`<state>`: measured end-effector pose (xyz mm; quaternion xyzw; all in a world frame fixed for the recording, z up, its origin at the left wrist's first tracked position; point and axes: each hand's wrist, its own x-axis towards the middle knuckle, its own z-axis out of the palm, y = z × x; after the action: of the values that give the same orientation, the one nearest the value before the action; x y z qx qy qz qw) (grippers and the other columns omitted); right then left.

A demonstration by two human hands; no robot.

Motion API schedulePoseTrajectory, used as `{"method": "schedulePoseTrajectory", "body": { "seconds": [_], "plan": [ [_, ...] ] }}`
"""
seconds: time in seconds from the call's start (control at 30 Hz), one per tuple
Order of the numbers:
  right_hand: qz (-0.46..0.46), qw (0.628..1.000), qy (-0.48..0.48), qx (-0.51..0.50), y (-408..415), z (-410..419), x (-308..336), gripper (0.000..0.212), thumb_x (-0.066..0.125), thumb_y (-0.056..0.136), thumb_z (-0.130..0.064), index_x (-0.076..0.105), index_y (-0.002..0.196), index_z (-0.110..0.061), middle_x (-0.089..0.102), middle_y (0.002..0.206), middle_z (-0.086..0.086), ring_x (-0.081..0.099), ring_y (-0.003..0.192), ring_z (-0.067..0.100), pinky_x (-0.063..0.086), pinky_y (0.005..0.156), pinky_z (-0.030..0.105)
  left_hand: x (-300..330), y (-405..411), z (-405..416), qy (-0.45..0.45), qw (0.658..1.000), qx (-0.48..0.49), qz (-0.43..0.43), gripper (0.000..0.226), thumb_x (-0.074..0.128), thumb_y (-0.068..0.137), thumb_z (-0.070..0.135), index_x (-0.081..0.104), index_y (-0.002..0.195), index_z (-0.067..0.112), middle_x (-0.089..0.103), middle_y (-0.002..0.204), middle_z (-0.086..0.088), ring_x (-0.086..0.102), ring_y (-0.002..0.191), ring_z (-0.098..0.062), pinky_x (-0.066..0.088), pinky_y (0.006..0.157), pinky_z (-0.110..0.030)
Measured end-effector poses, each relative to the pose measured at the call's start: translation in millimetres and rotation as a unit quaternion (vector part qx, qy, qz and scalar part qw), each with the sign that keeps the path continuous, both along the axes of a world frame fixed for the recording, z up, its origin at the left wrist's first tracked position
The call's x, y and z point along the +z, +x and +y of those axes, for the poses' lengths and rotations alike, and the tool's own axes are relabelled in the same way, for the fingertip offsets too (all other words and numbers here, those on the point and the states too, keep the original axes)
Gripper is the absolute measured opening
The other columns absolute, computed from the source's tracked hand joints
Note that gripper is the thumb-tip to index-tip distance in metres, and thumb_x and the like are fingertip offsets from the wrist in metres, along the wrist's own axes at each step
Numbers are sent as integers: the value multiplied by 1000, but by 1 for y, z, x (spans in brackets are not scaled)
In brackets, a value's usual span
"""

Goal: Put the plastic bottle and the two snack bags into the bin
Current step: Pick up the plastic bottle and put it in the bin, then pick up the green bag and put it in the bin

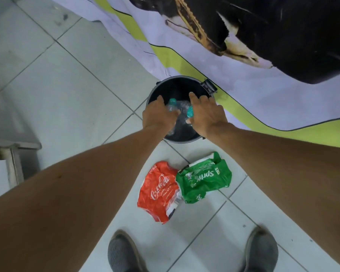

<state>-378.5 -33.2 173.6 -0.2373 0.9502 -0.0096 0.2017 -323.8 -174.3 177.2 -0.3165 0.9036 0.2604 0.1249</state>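
A black round bin stands on the tiled floor against a printed banner. My left hand is over its left rim, fingers curled on a clear plastic bottle with a teal cap. My right hand reaches over the bin's right side with fingers stretched forward. A second teal cap and crumpled clear plastic sit right by its thumb; whether it grips them is unclear. A red Coca-Cola bag and a green Sprite bag lie flat on the floor, side by side, in front of the bin.
A large banner in white, green and black lies behind the bin. My two grey shoes stand at the bottom of the view. A grey metal frame or stool is at the left edge.
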Motion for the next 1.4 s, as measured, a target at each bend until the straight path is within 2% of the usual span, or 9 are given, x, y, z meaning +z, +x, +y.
{"method": "schedulePoseTrajectory", "body": {
  "seconds": [0.07, 0.17, 0.27, 0.43, 0.63, 0.77, 0.87, 1.0, 1.4],
  "plan": [
    [43, 998, -52, -7, 19, 16, 8, 75, 71, 96, -34, 34, 158, -16, 58, 133, 15, 55, 121, 38, 52, 88, 53, 11, 26, 3, -9, 996, 30, 81, 55, 63, 95, 41, 55, 143, 15, 69, 131, -8, 63, 121, -30, 50, 99, -41],
    [97, 990, -102, -22, 60, 58, 12, 52, 69, 90, -19, 54, 140, -14, 63, 116, 13, 60, 105, 39, 52, 78, 51, 11, 89, 24, -13, 983, 42, 178, 39, 56, 98, 28, 61, 136, 19, 69, 122, -2, 64, 112, -21, 51, 100, -37],
    [53, 996, -67, -5, 101, 105, -8, 49, 65, 85, -13, 60, 133, -13, 62, 115, 14, 59, 104, 40, 51, 77, 50, -13, 154, 56, 17, 993, -39, 106, 35, 55, 96, 27, 62, 131, 24, 67, 124, 2, 61, 116, -19, 52, 103, -41],
    [-125, 985, 75, 91, 136, 155, -68, 96, 83, 81, -45, 32, 159, -23, 39, 159, 11, 40, 141, 35, 47, 103, 51, -84, 203, 112, -7, 967, -238, -88, 93, 68, 80, 57, 29, 156, 21, 40, 155, -15, 32, 146, -36, 32, 118, -54],
    [-126, 971, 129, 157, 144, 169, -141, 136, 94, 68, -40, -1, 165, -35, -11, 175, 5, -4, 160, 46, 23, 118, 77, -161, 204, 160, -61, 946, -289, -136, 142, 82, 62, 71, -8, 162, 25, -10, 169, -20, -8, 155, -47, 5, 122, -69],
    [-127, 979, 79, 140, 148, 176, -178, 120, 90, 77, -25, 9, 165, -38, -11, 176, 1, 4, 158, 50, 34, 114, 76, -191, 200, 170, -104, 948, -281, -107, 119, 78, 77, 56, 4, 163, 21, -2, 168, -25, 0, 153, -52, 15, 122, -68],
    [-86, 987, 35, 130, 155, 181, -196, 89, 79, 86, -11, 33, 160, -29, 3, 176, 4, 24, 153, 52, 56, 97, 65, -203, 202, 172, -129, 948, -277, -84, 93, 72, 87, 40, 19, 160, 15, 10, 166, -27, 12, 151, -52, 24, 122, -60],
    [-68, 990, 4, 120, 160, 183, -200, 55, 75, 88, -4, 60, 140, -16, 20, 173, 10, 51, 131, 45, 64, 79, 54, -206, 202, 170, -136, 948, -284, -55, 66, 63, 92, 22, 38, 152, 12, 28, 161, -22, 29, 145, -44, 38, 116, -54],
    [-54, 995, -1, 81, 177, 190, -62, 48, 74, 86, -2, 65, 132, -11, 33, 165, 16, 54, 124, 41, 63, 74, 54, -67, 207, 163, -109, 953, -282, -21, 62, 69, 85, 18, 48, 143, 12, 38, 156, -18, 37, 140, -38, 47, 107, -50]
  ]
}}
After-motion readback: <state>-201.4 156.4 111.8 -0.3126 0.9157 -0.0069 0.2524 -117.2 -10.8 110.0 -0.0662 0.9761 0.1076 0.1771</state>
